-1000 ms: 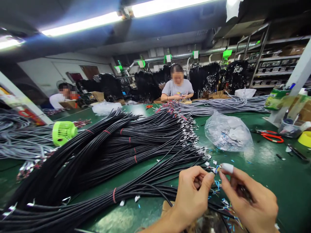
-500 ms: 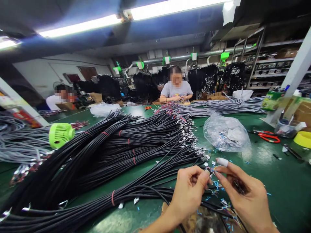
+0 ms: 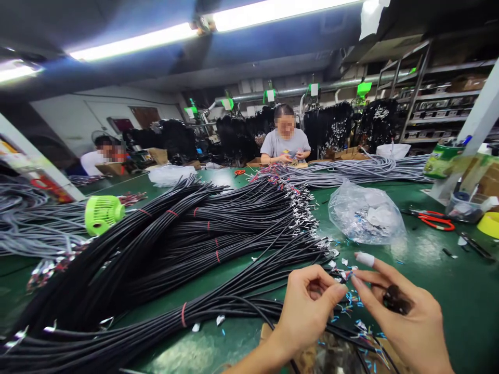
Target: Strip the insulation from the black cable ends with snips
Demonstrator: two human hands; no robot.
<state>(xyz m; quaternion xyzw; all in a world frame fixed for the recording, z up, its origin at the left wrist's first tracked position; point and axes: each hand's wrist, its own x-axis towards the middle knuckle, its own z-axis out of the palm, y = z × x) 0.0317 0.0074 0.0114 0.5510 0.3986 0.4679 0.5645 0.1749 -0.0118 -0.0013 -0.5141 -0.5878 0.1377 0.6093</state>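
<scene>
My left hand (image 3: 310, 306) is closed in a pinch round the end of a black cable, most of which its fingers hide. Thin coloured wires (image 3: 348, 276) poke out of that end between my two hands. On them, the thumb and fingers of my right hand (image 3: 409, 317) are pinched; its index finger, tip wrapped in white, is stretched out above. A dark object (image 3: 396, 299) lies in the right palm, its kind unclear. Left of my hands lie bundles of black cables (image 3: 167, 259) with red ties and stripped, whitish ends.
A clear plastic bag (image 3: 364, 213) of scraps lies beyond my hands. Red-handled pliers (image 3: 432, 219) lie at the right, near a yellow ring (image 3: 489, 224). A green fan (image 3: 103, 214) stands left. Grey cables (image 3: 351, 169) lie before a person (image 3: 286, 143) across the table.
Both hands have shifted slightly right in view, with the whole scene drifting the same way. The coloured wires between the fingertips are now less spread and more hidden.
</scene>
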